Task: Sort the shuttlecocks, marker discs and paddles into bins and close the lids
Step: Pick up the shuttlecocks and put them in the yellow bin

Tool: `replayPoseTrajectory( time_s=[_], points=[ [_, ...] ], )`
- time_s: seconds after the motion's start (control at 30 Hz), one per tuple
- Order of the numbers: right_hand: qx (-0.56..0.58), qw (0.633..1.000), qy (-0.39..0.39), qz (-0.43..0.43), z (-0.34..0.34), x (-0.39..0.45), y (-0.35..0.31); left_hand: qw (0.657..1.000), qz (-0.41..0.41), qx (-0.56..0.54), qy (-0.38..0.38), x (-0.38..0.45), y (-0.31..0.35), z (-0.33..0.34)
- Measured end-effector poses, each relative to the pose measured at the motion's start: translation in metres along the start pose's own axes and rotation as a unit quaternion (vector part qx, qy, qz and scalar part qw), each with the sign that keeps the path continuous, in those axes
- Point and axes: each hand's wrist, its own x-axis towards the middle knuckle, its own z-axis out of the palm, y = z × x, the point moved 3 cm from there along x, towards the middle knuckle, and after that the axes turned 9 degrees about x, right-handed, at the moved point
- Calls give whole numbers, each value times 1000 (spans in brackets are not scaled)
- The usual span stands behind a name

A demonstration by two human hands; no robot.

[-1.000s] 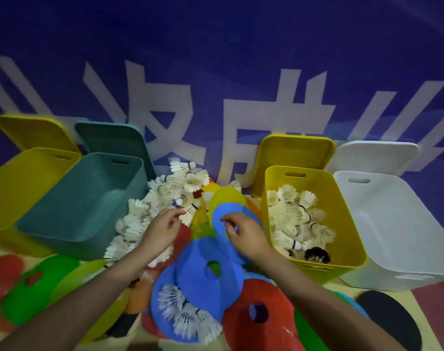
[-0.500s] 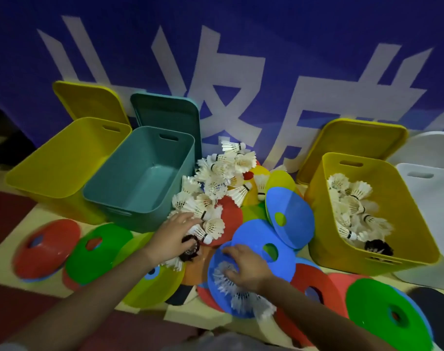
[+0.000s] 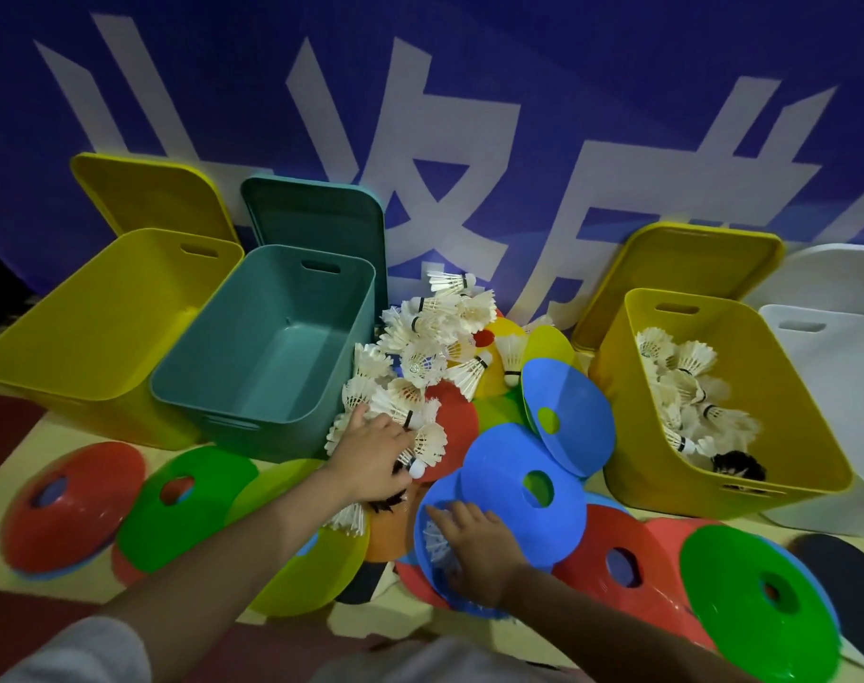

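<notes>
The shuttlecock heap (image 3: 420,367) is lying just right of the teal bin (image 3: 272,347), its corks pointing many ways; the topmost one is lying level, cork aimed away from that bin. The left hand (image 3: 370,460) is resting on the heap's near edge beside the teal bin, fingers curling over shuttlecocks; what it is holding I cannot tell. The right hand (image 3: 474,544) is pressing spread fingers into an upturned blue disc (image 3: 439,569) holding shuttlecocks, nearer than the teal bin. The teal bin is standing open-mouthed, lid propped behind. Far right of it, a yellow bin (image 3: 765,426) is holding shuttlecocks.
</notes>
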Motion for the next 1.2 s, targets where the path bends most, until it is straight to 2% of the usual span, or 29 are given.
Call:
replayPoseTrajectory(
  time_s=[0.1, 0.2, 0.37, 0.47, 0.53, 0.7, 0.87, 1.0, 1.07, 1.2],
  points=[
    [5, 1000, -16, -2, 3, 4, 1, 1000, -3, 7, 29, 2, 0, 5],
    [14, 1000, -24, -1, -4, 6, 7, 999, 3, 32, 14, 2, -3, 12],
    [104, 994, 18, 40, -13, 10, 22, 999, -18, 30, -7, 7, 3, 1],
    [192, 978, 66, 39, -21, 9, 31, 1000, -5, 19, -6, 11, 3, -3],
    [233, 966, 112, 18, -32, 6, 33, 999, 7, -16, 28, 11, -2, -4],
    [264, 936, 225, 50, -64, 0, 45, 986, -27, -138, 86, 4, -14, -10],
    [325, 895, 295, 84, -83, -5, 60, 937, -91, -307, 142, 1, -7, -30],
    [344, 868, 340, 113, -95, -19, 73, 866, -121, -460, 155, 9, 3, -39],
    [359, 852, 357, 130, -99, -29, 79, 842, -133, -500, 152, 15, 11, -42],
    [379, 825, 381, 174, -103, -48, 93, 824, -126, -534, 144, 26, 33, -55]
  ],
)
